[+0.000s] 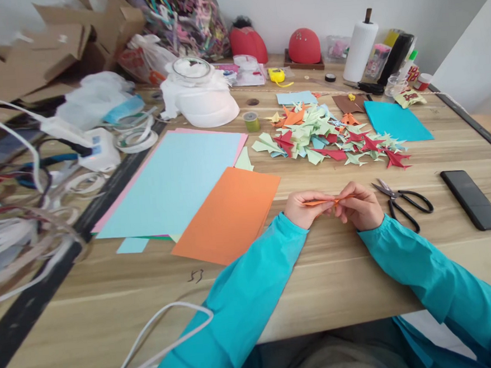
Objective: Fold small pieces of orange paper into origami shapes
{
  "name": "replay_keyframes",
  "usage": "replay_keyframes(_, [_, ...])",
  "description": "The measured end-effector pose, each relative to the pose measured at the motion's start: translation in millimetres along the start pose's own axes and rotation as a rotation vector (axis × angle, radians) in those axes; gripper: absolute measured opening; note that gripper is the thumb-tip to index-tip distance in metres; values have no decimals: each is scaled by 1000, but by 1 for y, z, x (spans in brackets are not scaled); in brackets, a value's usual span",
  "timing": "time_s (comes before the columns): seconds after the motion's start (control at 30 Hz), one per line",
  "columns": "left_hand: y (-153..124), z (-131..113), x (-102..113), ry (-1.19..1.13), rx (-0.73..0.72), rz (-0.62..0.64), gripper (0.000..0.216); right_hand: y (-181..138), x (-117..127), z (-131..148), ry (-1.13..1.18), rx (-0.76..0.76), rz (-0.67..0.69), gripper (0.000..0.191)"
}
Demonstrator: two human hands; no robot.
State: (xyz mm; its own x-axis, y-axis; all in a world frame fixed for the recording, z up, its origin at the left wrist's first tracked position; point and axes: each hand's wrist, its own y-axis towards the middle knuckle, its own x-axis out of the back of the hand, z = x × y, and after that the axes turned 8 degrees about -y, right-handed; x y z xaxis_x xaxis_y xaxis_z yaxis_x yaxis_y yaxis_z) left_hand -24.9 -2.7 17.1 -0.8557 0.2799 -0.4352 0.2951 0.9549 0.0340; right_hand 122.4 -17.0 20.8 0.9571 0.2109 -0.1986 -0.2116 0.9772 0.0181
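Two teal-sleeved arms (252, 279) are slanting inward over the wooden surface (328, 290). The left hand (304, 209) and right hand (361, 205) are pinching a small folded orange paper (314, 203).

Just past three o'clock from the view's centre, the fingers of the left hand (300, 210) and right hand (362, 206) cover much of the folded orange paper (312, 203); its creases are too small to tell. The left sleeve (240, 299) hides part of one edge of the orange sheets (228, 214). At ten, the cardboard boxes (61, 42) run off the edge; at eleven, the bag (187, 14) is cut off above, its contents blurred.
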Motion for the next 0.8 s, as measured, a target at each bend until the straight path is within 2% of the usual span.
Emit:
replay_keyframes(0.17, [2, 6, 1, -16, 8, 7, 28, 3, 3, 1, -2, -6, -62, 8])
replay_keyframes(0.33, [0, 5, -1, 7, 46, -41, 38, 4, 3, 2, 11, -20, -79, 11])
replay_keyframes(0.53, [-1, 3, -1, 30, 29, -57, 30, 3, 1, 3, -12, -26, -65, 12])
replay_keyframes(0.8, [3, 8, 2, -124, 78, -60, 24, 4, 2, 0, 13, -18, -50, 11])
